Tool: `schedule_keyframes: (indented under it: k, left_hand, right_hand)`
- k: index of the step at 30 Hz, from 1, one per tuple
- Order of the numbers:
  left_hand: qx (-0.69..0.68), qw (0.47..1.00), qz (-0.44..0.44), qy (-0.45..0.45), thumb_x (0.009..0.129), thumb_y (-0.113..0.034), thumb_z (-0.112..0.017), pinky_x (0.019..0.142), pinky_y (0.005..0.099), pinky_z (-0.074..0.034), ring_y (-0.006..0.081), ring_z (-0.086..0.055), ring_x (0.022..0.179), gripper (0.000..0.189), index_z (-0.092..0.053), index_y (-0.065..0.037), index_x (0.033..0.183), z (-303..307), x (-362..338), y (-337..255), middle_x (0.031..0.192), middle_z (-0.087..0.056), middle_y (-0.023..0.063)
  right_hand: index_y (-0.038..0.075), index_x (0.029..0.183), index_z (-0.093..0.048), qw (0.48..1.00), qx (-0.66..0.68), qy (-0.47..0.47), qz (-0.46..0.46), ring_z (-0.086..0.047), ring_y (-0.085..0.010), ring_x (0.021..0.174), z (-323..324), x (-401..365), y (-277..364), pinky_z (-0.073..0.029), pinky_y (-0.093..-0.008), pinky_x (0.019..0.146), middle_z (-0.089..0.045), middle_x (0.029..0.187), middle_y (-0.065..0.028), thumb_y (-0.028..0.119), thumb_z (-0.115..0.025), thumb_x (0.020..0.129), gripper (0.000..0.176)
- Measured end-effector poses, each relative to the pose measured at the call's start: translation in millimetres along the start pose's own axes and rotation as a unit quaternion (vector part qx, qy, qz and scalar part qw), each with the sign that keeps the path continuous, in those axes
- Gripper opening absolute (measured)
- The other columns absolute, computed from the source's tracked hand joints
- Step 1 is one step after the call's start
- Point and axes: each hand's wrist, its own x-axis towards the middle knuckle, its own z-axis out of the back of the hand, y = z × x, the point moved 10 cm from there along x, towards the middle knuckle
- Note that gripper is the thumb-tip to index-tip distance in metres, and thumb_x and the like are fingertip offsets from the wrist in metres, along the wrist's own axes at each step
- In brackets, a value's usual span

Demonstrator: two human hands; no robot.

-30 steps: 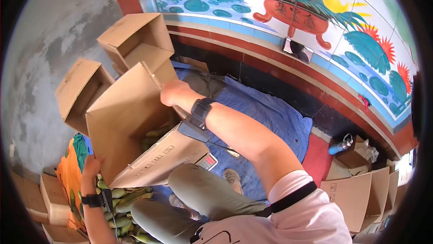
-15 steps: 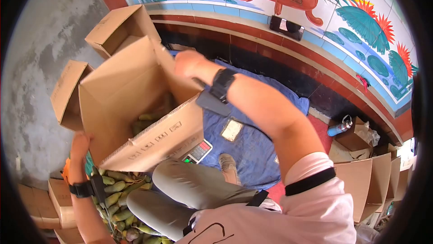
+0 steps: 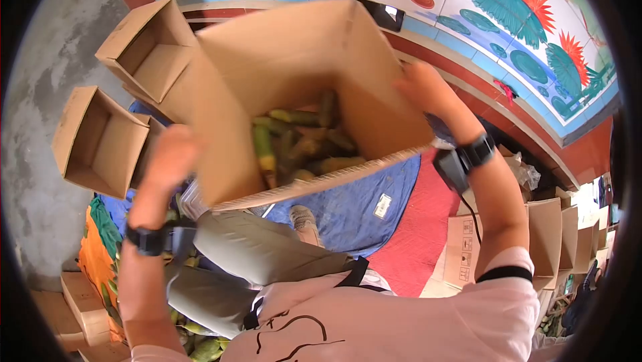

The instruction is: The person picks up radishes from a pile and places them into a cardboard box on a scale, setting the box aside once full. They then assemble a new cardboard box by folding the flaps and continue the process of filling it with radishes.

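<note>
A large open cardboard box [image 3: 224, 141] is raised in front of me, tilted so its inside faces me. Green, elongated vegetables [image 3: 307, 138] lie on its bottom, some dark in the shadow. My left hand [image 3: 172, 155], smeared by motion, is closed at the left wall of the box. On the opposite side my right hand [image 3: 428, 94] grips the upper right wall, its fingertips partly hidden. Below the box are my bent knees, with more long green vegetables [image 3: 204, 345] heaped on the ground beside them.
Two open cardboard boxes, one upper [image 3: 150, 58] and one lower [image 3: 100, 138], stand at the left by the grey wall. A blue sheet [image 3: 348, 211] and a red mat [image 3: 414, 242] cover the floor. More cartons [image 3: 545, 228] line the right. A dark device [image 3: 384, 14] rests on the tiled ledge.
The box has risen off its place and shifted right, turning its opening toward me. My right hand has moved right with it, and my left hand has come up. The scale is now hidden.
</note>
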Motion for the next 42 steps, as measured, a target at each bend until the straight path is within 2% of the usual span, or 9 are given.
schedule_keyframes:
  k: [11, 12, 18, 22, 27, 37, 39, 40, 42]
  left_hand:
    - [-0.107, 0.946, 0.074, 0.297, 0.071, -0.028, -0.058, 0.072, 0.0452, -0.051, 0.0385, -0.065, 0.084, 0.032, -0.070, 0.000, 0.082, -275.3, -14.1, -102.0, 0.085, -0.066, 0.0218]
    - [-0.076, 0.951, 0.052, 0.294, 0.075, -0.027, -0.055, 0.072, 0.0456, -0.051, 0.0382, -0.065, 0.083, 0.032, -0.070, 0.000, 0.083, -274.8, -16.2, -129.9, 0.085, -0.066, 0.0220]
    - [-0.082, 0.958, -0.107, 0.252, 0.088, -0.035, -0.046, 0.072, 0.0471, -0.050, 0.0377, -0.064, 0.083, 0.040, -0.067, -0.001, 0.082, -224.8, -11.9, -166.9, 0.083, -0.066, 0.0199]
    - [-0.102, 0.983, 0.033, 0.151, 0.091, -0.042, -0.044, 0.074, 0.0467, -0.048, 0.0380, -0.062, 0.086, 0.042, -0.063, -0.004, 0.087, -131.3, -28.2, -55.4, 0.086, -0.065, 0.0191]
    - [0.015, 0.988, 0.141, -0.055, 0.092, -0.041, -0.048, 0.076, 0.0467, -0.048, 0.0390, -0.061, 0.085, 0.038, -0.059, -0.005, 0.096, -31.8, -131.2, 68.8, 0.087, -0.064, 0.0196]
    - [0.260, 0.916, 0.215, -0.216, 0.084, -0.046, -0.059, 0.102, 0.0487, -0.033, 0.0350, -0.041, 0.124, 0.054, -0.052, -0.007, 0.120, -3.9, -281.9, 133.4, 0.129, -0.048, 0.0174]
    - [0.252, 0.921, 0.228, -0.192, 0.085, -0.050, -0.056, 0.106, 0.0486, -0.030, 0.0351, -0.037, 0.128, 0.058, -0.050, -0.007, 0.124, -2.5, -293.1, 134.0, 0.132, -0.046, 0.0174]
    - [0.257, 0.914, 0.242, -0.197, 0.085, -0.050, -0.056, 0.106, 0.0486, -0.030, 0.0351, -0.037, 0.128, 0.058, -0.050, -0.007, 0.124, 2.0, -301.2, 137.0, 0.132, -0.046, 0.0174]
    - [0.216, 0.926, 0.256, -0.174, 0.086, -0.051, -0.055, 0.106, 0.0479, -0.030, 0.0342, -0.037, 0.129, 0.059, -0.050, -0.007, 0.125, 1.1, -311.2, 144.8, 0.133, -0.046, 0.0174]
  right_hand:
    - [-0.004, 0.074, -0.061, 0.969, -0.204, 0.113, -0.085, -0.059, -0.0439, 0.075, -56.3, -213.5, -246.3, -0.044, -0.0499, 0.059, -0.058, 0.073, -0.0278, 0.025, -0.060, 0.079, 0.029]
    - [-0.004, 0.076, -0.061, 0.958, -0.112, 0.064, -0.256, -0.060, -0.0443, 0.075, -34.7, -229.5, -248.4, -0.046, -0.0503, 0.061, -0.059, 0.072, -0.0280, 0.025, -0.060, 0.078, 0.029]
    - [-0.002, 0.075, -0.062, 0.926, -0.248, 0.144, -0.244, -0.061, -0.0438, 0.072, -14.0, -234.4, -283.8, -0.049, -0.0502, 0.062, -0.059, 0.070, -0.0279, 0.024, -0.057, 0.080, 0.026]
    - [-0.003, 0.072, -0.054, 0.975, -0.205, -0.087, -0.027, -0.059, -0.0390, 0.058, 32.6, -113.8, -139.4, -0.046, -0.0445, 0.052, -0.058, 0.065, -0.0232, 0.011, -0.052, 0.084, 0.019]
    - [-0.003, 0.080, -0.055, 0.987, 0.123, 0.006, 0.102, -0.058, -0.0193, 0.052, 6.4, 20.3, 38.4, -0.043, -0.0307, 0.047, -0.054, 0.061, -0.0117, 0.011, -0.053, 0.088, 0.016]
    - [0.009, 0.080, -0.056, 0.861, 0.492, 0.126, -0.006, -0.054, -0.0097, 0.046, -210.2, 200.3, 190.9, -0.034, -0.0238, 0.036, -0.059, 0.062, -0.0033, 0.024, -0.051, 0.091, 0.020]
    - [0.010, 0.069, -0.054, 0.966, 0.220, 0.130, 0.039, -0.048, -0.0129, 0.040, -300.1, 211.5, 157.0, -0.031, -0.0281, 0.032, -0.055, 0.056, -0.0042, 0.023, -0.050, 0.088, 0.023]
    - [0.011, 0.058, -0.053, 0.892, 0.404, 0.199, -0.035, -0.049, -0.0167, 0.036, -394.4, 211.2, 100.7, -0.037, -0.0327, 0.032, -0.052, 0.048, -0.0044, 0.017, -0.049, 0.082, 0.026]
    - [0.008, 0.062, -0.055, 0.931, -0.161, -0.087, 0.316, -0.060, -0.0276, 0.053, -432.6, 156.6, 87.4, -0.047, -0.0408, 0.049, -0.062, 0.063, -0.0126, 0.020, -0.054, 0.080, 0.022]
